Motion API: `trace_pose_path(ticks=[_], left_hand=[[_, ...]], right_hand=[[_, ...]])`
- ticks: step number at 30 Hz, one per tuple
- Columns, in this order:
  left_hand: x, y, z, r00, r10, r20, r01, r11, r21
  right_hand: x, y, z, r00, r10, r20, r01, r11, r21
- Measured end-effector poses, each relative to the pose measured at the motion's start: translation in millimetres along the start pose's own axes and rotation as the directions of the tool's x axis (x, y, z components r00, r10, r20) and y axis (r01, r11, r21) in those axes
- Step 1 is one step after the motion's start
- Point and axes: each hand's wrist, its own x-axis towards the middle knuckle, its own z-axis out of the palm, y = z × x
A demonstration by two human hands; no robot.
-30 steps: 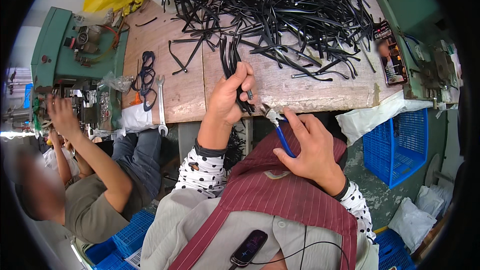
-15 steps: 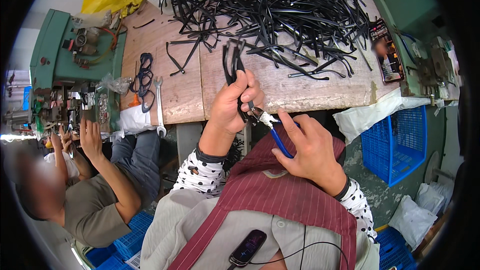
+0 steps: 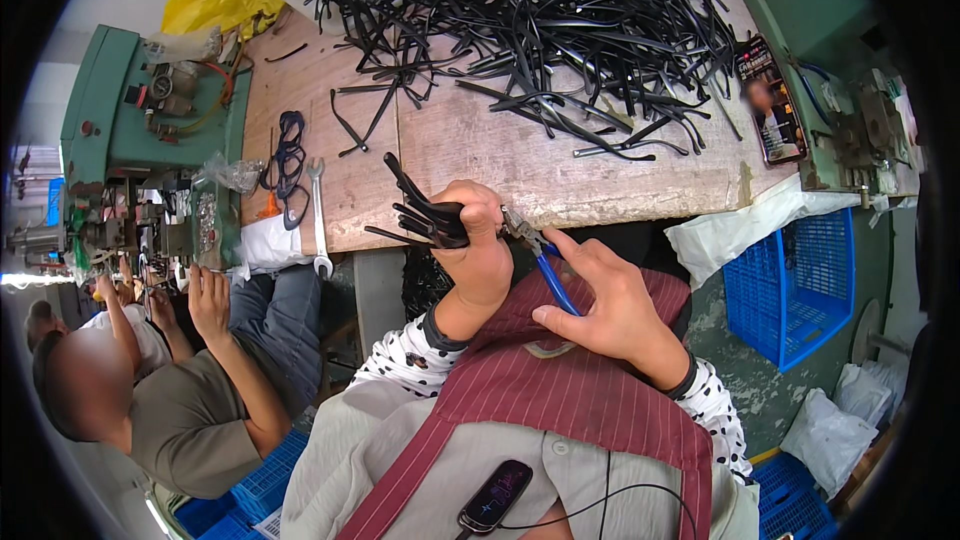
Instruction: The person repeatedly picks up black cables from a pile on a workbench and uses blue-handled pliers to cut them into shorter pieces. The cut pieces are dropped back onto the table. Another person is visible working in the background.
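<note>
blue-handled pliers [image 3: 552,277] diagonal, jaws up-left

Dark panel [image 3: 771,105] — lettering not legible

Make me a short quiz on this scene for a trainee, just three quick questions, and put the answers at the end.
1. Which tool does the right hand hold?
2. True or false: the left hand is empty.
3. Fill in the gap: as the person sees it, the open-ended wrench lies to the ____ of the big pile of black eyeglass temples.

Key:
1. Blue-handled pliers.
2. False: it grips a bundle of black eyeglass temples.
3. Left.
</note>
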Motion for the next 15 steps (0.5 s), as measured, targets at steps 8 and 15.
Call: trace_pose_path(ticks=[8, 15], left_hand=[[11.1, 8.4, -0.2, 0.844, -0.533, -0.066, 0.493, 0.817, -0.298], [34.6, -19.5, -2.4, 0.872, -0.488, 0.021, 0.488, 0.868, -0.091]], right_hand=[[-0.6, 1.9, 2.3, 0.996, 0.077, 0.036, -0.079, 0.995, 0.056], [-3.2, 1.8, -1.6, 0.993, 0.119, -0.006, -0.118, 0.991, 0.058]])
